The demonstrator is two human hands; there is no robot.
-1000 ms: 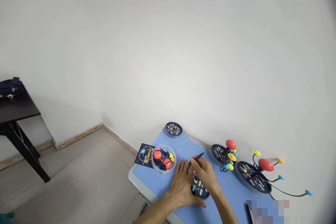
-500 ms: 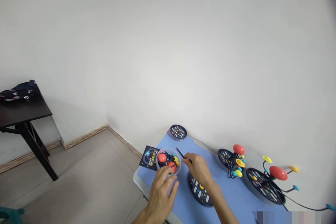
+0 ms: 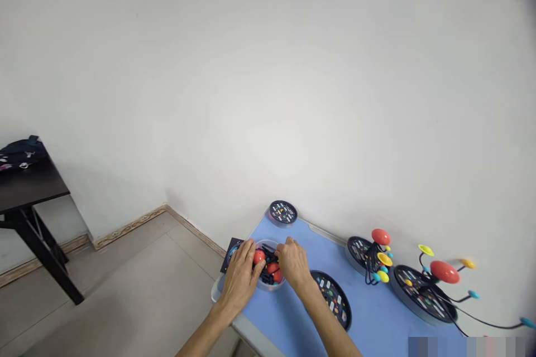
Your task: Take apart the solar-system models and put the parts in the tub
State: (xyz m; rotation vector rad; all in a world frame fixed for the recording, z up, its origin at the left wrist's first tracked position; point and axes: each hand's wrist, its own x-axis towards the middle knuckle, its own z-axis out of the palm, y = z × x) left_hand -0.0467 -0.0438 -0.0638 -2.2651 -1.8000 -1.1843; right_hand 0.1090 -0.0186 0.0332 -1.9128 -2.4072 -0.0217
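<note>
Now L hand, R hand — fingers spread over clear plastic tub of red balls — grip unclear.

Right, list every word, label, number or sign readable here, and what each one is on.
Nothing can be quoted.
Dark card beside the clear plastic bowl: partly hidden, print too small to read.
Round black bases: small white labels, too small and blurred to read.
</note>
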